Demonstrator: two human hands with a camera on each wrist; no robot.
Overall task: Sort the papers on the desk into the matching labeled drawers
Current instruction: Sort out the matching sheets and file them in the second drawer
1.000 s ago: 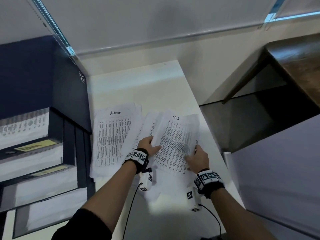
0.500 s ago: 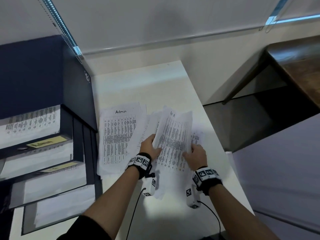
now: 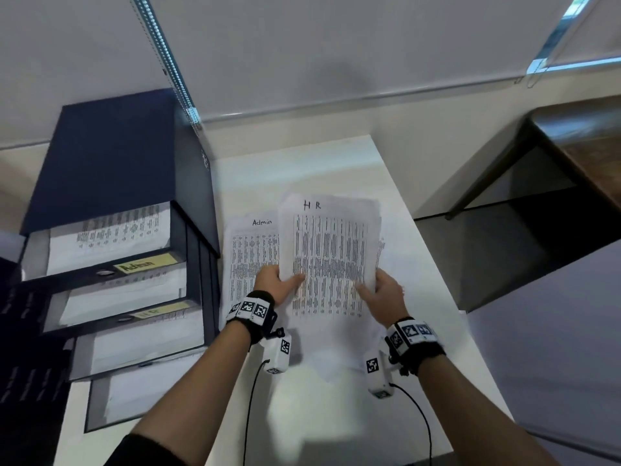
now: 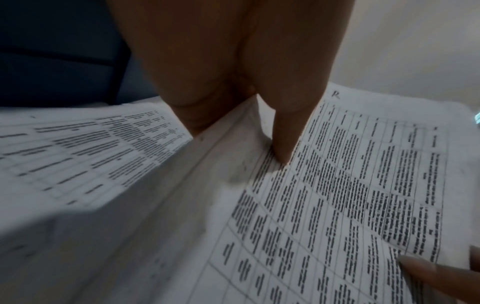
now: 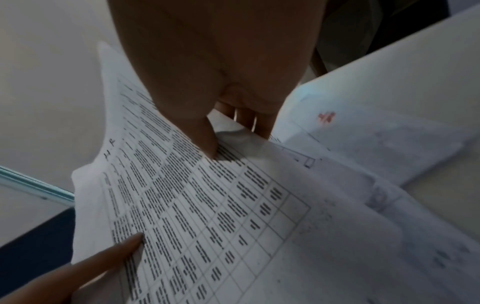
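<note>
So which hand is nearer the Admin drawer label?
Left. The left hand grips the HR sheets' left edge, closer to the Admin label; the right hand grips their right edge, farther away.

A pale roller blind (image 3: 302,45) filled the upper part of the frame, its bead chain (image 3: 161,52) hanging down at upper left. A bright strip of window (image 3: 571,35) showed at upper right. Beneath it stood a dark wooden table (image 3: 584,142), with dim, shadowed floor (image 3: 504,250) under it at right.
</note>
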